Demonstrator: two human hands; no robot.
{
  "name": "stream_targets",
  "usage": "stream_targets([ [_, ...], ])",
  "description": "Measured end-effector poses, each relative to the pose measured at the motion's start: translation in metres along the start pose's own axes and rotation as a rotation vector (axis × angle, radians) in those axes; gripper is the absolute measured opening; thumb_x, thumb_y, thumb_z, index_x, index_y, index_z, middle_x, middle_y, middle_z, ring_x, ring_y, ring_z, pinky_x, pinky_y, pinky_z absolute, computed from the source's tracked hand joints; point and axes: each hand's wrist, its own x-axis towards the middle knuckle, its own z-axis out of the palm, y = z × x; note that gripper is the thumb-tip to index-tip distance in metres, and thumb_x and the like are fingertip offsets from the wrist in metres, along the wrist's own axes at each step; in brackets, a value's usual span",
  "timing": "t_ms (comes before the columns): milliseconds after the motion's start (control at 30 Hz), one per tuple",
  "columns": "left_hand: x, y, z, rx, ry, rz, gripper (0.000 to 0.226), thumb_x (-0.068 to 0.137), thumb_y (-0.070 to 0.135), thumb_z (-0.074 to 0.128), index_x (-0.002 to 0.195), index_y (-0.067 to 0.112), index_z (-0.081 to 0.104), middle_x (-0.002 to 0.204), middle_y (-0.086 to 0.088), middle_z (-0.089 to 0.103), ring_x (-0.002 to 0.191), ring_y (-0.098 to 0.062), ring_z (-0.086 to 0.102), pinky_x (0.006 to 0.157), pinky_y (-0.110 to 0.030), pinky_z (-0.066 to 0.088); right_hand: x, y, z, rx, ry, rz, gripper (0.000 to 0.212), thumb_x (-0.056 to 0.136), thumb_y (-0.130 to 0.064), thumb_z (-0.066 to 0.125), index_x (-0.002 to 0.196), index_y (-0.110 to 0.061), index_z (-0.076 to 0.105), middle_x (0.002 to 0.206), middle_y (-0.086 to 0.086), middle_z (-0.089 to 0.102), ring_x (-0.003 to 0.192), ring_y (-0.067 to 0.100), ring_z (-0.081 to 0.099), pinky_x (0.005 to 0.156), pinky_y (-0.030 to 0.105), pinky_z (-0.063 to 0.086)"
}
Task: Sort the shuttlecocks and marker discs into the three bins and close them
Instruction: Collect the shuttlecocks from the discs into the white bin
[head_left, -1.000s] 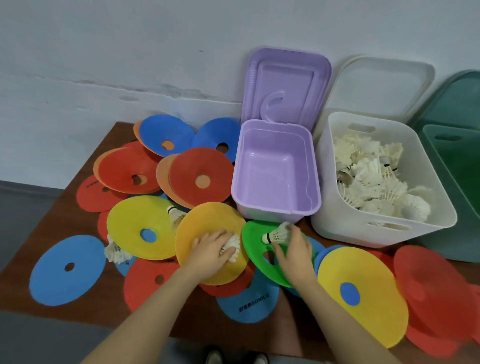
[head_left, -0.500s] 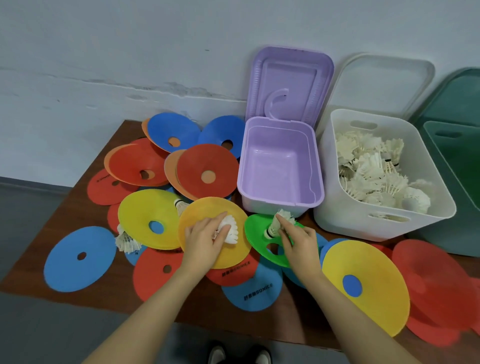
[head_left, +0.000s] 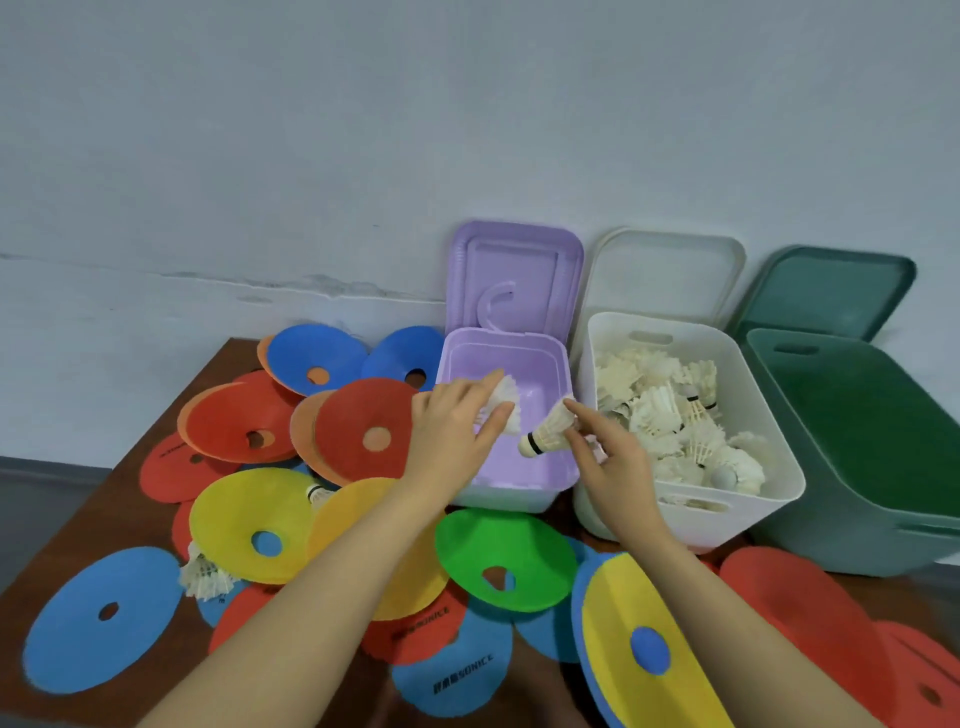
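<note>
Hands (head_left: 457, 421) (head_left: 608, 452) with shuttlecocks (head_left: 506, 402) (head_left: 550, 431), now above purple bin (head_left: 519, 499).

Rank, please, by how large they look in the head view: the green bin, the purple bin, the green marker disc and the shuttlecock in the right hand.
1. green bin
2. purple bin and green marker disc: they look similar, and the disc lies nearer the camera, so unranked
3. shuttlecock held by the right hand
</note>
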Motion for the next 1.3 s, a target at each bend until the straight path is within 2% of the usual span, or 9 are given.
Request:
stream_targets([
  [267, 0.066, 0.083, 0.08, 0.025, 0.008, 0.157, 0.038, 0.087, 0.043, 0.047, 0.113, 0.022, 0.064, 0.086, 0.001, 0.066, 0.079, -0.022, 0.06, 0.072, -0.03, 0.028, 0.058, 0.068, -0.096, -0.133, 0.079, -0.04, 0.029, 0.087, -0.006, 0.059, 0.115, -0.011, 0.064, 0.086, -0.006, 0.064, 0.079, 0.005, 0.057, 0.076, 0.009, 0.041],
  [500, 0.073, 0.125, 0.148, -0.052, -0.156, 0.068, 0.044, 0.089, 0.046, 0.039, 0.119, 0.023, 0.061, 0.09, 0.003, 0.064, 0.088, -0.018, 0.059, 0.075, -0.027, 0.024, 0.075, 0.142, -0.151, -0.346, 0.013, 0.087, 0.03, 0.086, -0.007, 0.061, 0.115, -0.013, 0.065, 0.095, 0.002, 0.072, 0.082, 0.022, 0.065, 0.075, 0.038, 0.051],
  [633, 0.071, 0.131, 0.168, -0.079, -0.269, -0.021, 0.049, 0.091, 0.049, 0.034, 0.13, 0.026, 0.052, 0.111, 0.003, 0.06, 0.108, -0.016, 0.052, 0.086, -0.023, 0.021, 0.064, 0.175, -0.157, -0.489, -0.086, 0.061, 0.026, 0.087, -0.014, 0.06, 0.112, -0.012, 0.066, 0.111, 0.006, 0.066, 0.096, 0.033, 0.059, 0.082, 0.045, 0.049],
  [733, 0.065, 0.126, 0.178, -0.027, -0.464, -0.024, 0.046, 0.098, 0.039, 0.037, 0.143, 0.027, 0.033, 0.144, 0.001, 0.04, 0.135, -0.014, 0.029, 0.108, -0.027, 0.015, 0.06, 0.182, -0.154, -0.638, -0.326, 0.121, 0.046, 0.096, -0.038, 0.042, 0.138, -0.019, 0.044, 0.146, 0.0, 0.039, 0.133, 0.024, 0.035, 0.108, 0.041, 0.026],
  [867, 0.063, 0.116, 0.178, 0.191, -0.672, -0.055, 0.053, 0.1, 0.043, 0.023, 0.149, 0.025, 0.013, 0.156, 0.0, 0.014, 0.143, -0.015, 0.006, 0.117, -0.035, 0.005, 0.066, 0.18, -0.151, -0.71, -0.613, 0.151, 0.062, 0.096, -0.053, 0.017, 0.15, -0.024, 0.005, 0.156, -0.01, 0.01, 0.142, 0.004, 0.008, 0.115, 0.031, 0.001],
  [967, 0.064, 0.117, 0.18, 0.299, -0.723, -0.048, 0.057, 0.099, 0.046, 0.014, 0.149, 0.02, 0.003, 0.157, 0.0, 0.003, 0.144, -0.013, 0.0, 0.117, -0.035, -0.003, 0.068, 0.179, -0.15, -0.75, -0.728, 0.179, 0.066, 0.093, -0.059, 0.007, 0.149, -0.026, -0.002, 0.156, -0.01, 0.004, 0.142, 0.003, 0.003, 0.116, 0.036, -0.005],
  [1100, 0.058, 0.112, 0.174, 0.392, -0.861, 0.015, 0.064, 0.097, 0.053, 0.011, 0.149, 0.017, 0.001, 0.157, -0.001, 0.004, 0.144, -0.014, 0.006, 0.116, -0.036, -0.005, 0.068, 0.179, -0.148, -0.786, -0.783, 0.185, 0.062, 0.095, -0.057, 0.007, 0.149, -0.029, 0.0, 0.156, -0.007, 0.009, 0.143, 0.005, 0.006, 0.115, 0.041, -0.009],
  [1167, 0.053, 0.11, 0.17, 0.432, -0.847, 0.042, 0.063, 0.097, 0.053, 0.011, 0.149, 0.018, 0.002, 0.157, 0.0, 0.005, 0.144, -0.013, 0.005, 0.116, -0.037, -0.007, 0.067, 0.176, -0.147, -0.803, -0.777, 0.179, 0.06, 0.095, -0.056, 0.007, 0.149, -0.03, 0.001, 0.157, -0.006, 0.008, 0.144, 0.009, 0.005, 0.114, 0.044, -0.008],
  [1300, 0.05, 0.117, 0.163, 0.239, -0.66, -0.102, 0.058, 0.099, 0.043, 0.017, 0.149, 0.018, 0.003, 0.157, 0.001, 0.011, 0.143, -0.013, 0.009, 0.117, -0.036, -0.001, 0.067, 0.164, -0.143, -0.746, -0.66, 0.209, 0.057, 0.096, -0.055, 0.012, 0.149, -0.033, 0.005, 0.158, -0.003, 0.003, 0.144, 0.021, 0.002, 0.114, 0.043, -0.002],
])
